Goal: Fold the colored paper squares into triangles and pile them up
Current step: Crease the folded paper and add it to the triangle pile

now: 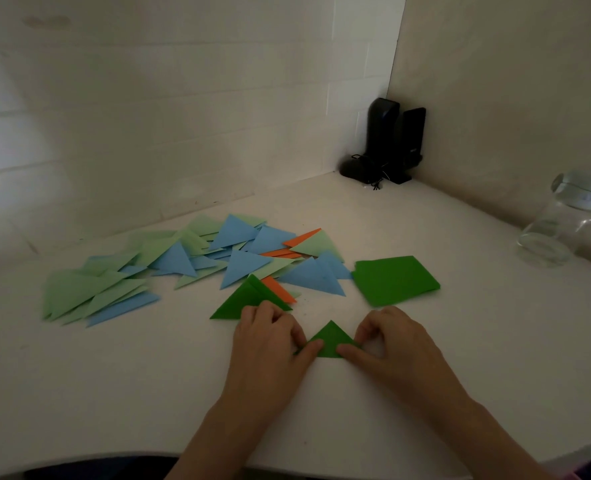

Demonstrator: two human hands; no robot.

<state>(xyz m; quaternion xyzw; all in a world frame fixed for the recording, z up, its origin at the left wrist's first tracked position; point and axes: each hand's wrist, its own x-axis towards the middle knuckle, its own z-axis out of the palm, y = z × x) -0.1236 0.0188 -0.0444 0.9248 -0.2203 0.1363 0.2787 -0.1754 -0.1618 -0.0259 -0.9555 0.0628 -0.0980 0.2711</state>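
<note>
Thumbs pin the green triangle (pixel 329 341), left hand (pixel 270 336) and right hand (pixel 387 341) pinching its corners; green squares (pixel 394 280) just beyond, folded pile (pixel 197 258) farther left, jar (pixel 561 223) well right.

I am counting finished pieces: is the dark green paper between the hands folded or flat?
Folded: the dark green paper is already a triangle, both hands pressing its corners.
</note>
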